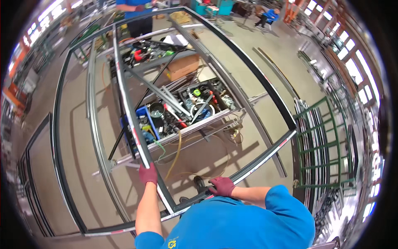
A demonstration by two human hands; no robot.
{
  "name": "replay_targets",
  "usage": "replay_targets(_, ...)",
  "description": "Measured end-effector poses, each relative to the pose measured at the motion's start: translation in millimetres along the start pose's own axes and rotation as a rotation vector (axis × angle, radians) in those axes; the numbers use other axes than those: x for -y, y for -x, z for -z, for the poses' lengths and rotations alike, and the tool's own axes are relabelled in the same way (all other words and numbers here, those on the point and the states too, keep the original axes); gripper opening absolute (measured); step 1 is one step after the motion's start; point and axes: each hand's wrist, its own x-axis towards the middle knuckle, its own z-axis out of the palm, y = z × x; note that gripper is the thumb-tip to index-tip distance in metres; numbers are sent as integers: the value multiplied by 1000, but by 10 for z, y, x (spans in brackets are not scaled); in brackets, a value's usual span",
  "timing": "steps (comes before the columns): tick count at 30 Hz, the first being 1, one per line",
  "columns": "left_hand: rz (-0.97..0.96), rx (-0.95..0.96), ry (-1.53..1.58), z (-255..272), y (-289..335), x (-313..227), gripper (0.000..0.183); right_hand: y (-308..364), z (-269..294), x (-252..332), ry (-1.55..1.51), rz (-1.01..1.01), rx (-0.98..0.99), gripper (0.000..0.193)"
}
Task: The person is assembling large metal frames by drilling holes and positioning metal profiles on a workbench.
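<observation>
A large dark window frame [269, 154] with white edge strips lies before me, reaching from my waist to the far side. My left hand [148, 174], in a maroon glove, is closed round its inner bar [133, 126], close to where that bar meets the near rail. Also gloved, my right hand [222, 186] grips the near rail beside my body, its fingers bent over the edge. Under the frame are long grey support rails [96, 135] and a bench whose tray [215, 117] holds tools, fittings and a red-handled tool [175, 116].
A blue bin [152, 122] and a cardboard box [182, 66] sit within the bench. To the right a green rack [336, 143] stands by stacked profiles [311, 137]. A hose [177, 155] hangs below the bench. Across the frame stands a co-worker [139, 20]; another person [269, 17] sits farther off.
</observation>
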Motion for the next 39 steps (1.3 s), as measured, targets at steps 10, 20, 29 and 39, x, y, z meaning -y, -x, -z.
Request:
replay_targets(10,-70,-31,48,81,40,-49,69,61,-5,-12,-74,50,-116,43)
replay_targets(20,-89,-30,227,-17,-100,97,52,95,-180,-114,-81,16,-173,42)
replay_targets(29,-15,-20,292,-55,-211,227,43,38,-135,-63,-81,28,-52,41)
replay_targets(39,-79,-80,-10,102,20,-111,68,65,-30,-57,-74,91,-202,41)
